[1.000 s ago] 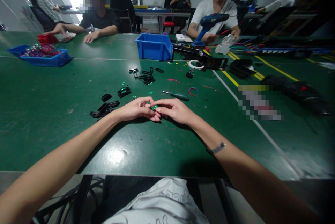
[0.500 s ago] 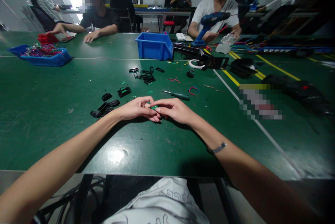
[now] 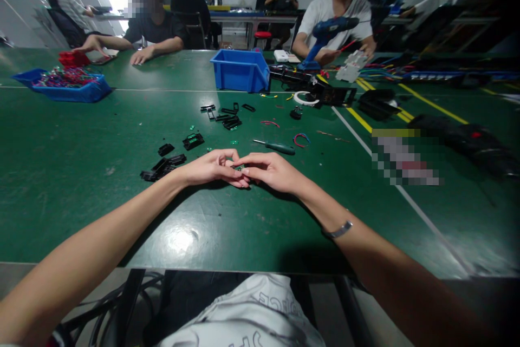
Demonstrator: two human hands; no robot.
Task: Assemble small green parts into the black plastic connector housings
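Note:
Between the fingertips of both hands is a small green circuit board (image 3: pixel 239 168), partly covered by the fingers. My left hand (image 3: pixel 215 167) is closed on its left side, thumb in front. My right hand (image 3: pixel 270 171) pinches it from the right with thumb and forefinger. Just beyond the hands lies a green-handled screwdriver (image 3: pixel 280 148). Left of them are a black plastic housing with a green board in it (image 3: pixel 193 141) and a pile of black plastic parts (image 3: pixel 162 167). Several black frames (image 3: pixel 229 119) lie farther off.
A blue bin (image 3: pixel 239 72) stands at mid-table; another blue tray (image 3: pixel 73 90) holds coloured wires at the left. A blue power drill (image 3: pixel 325 38) stands upright near a co-worker in white. Wire scraps (image 3: pixel 300 140) lie right of the screwdriver. Another co-worker sits across at the left.
The green board between my fingers has tilted slightly and shows less of its face. Both hands stay in nearly the same place.

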